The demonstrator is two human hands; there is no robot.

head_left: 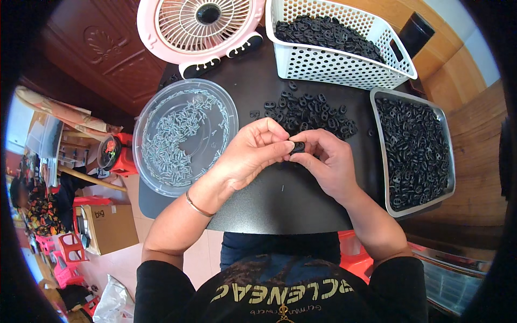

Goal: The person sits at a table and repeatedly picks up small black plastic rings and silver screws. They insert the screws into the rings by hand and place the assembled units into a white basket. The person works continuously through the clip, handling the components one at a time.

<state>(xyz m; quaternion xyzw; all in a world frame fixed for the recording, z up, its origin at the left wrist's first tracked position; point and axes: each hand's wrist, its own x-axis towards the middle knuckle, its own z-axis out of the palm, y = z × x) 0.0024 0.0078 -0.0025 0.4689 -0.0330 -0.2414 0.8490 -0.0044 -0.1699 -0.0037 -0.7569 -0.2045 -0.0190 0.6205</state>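
Above the middle of the table, a small black plastic piece with two holes point(298, 147) is held between my two hands. My right hand point(331, 161) pinches it between thumb and fingers. My left hand point(257, 148) is closed too, its thumb tip against the piece's left end; whether a screw is also in those fingers is hidden. Just beyond my hands lies a loose pile of similar black pieces point(312, 110). To the left stands a round clear plastic tub point(212, 94) with many small silvery screws point(172, 142). One loose screw point(283, 188) lies on the table near me.
A metal tray point(451, 185) full of black pieces stands at the right. Behind it is a white perforated basket point(323, 70) with more of them. A pink fan point(145, 29) stands at the far left of the dark table point(258, 215). A cardboard box point(113, 229) sits on the floor.
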